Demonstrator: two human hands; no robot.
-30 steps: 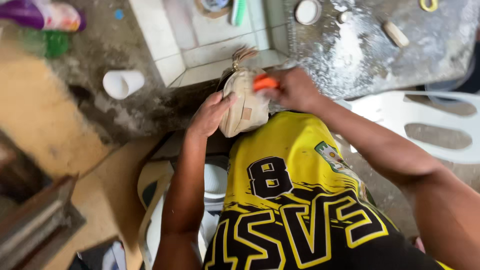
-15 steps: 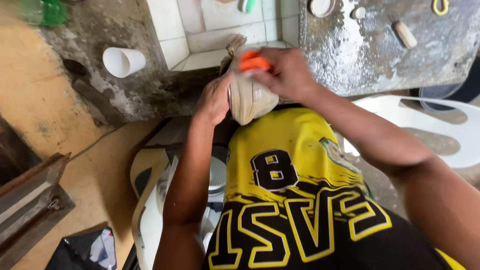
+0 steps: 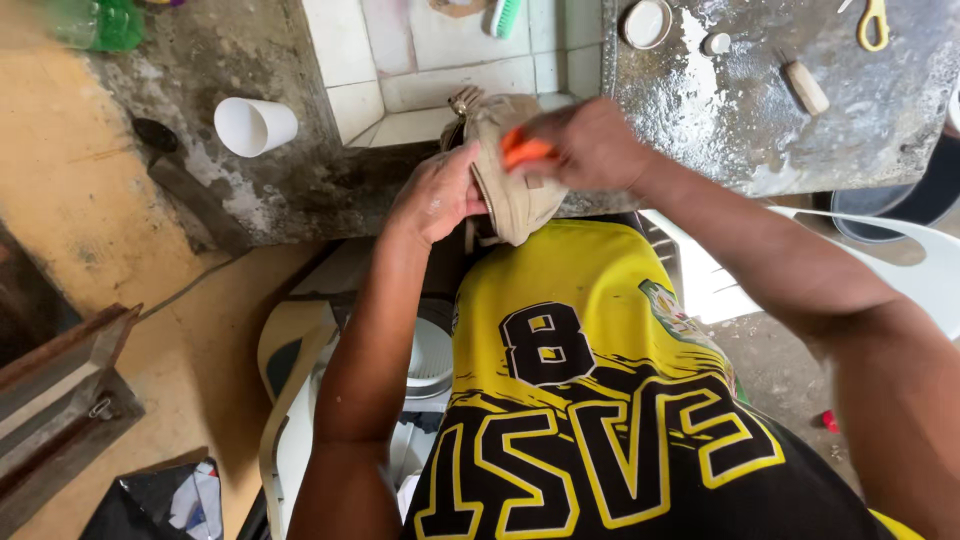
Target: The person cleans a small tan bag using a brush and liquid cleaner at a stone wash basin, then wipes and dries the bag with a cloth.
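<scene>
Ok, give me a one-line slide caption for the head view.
Left hand steadies a beige shoe at the sink edge while the right hand works it with an orange tool.

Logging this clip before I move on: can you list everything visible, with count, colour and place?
beige shoe: one, beige, at the sink's front edge, between both hands
orange brush: one, orange, on the shoe, in the right hand
tiled sink: one, white tiles, top centre
white cup: one, white, lying on the concrete ledge left of the sink
green bottle: one, green, top left
green brush: one, green, back of the sink
white lid: one, white, on the wet counter
scissors: one, yellow handles, top right
white chair: one, white, right
left hand: holds the shoe
right hand: grips the orange brush
</scene>
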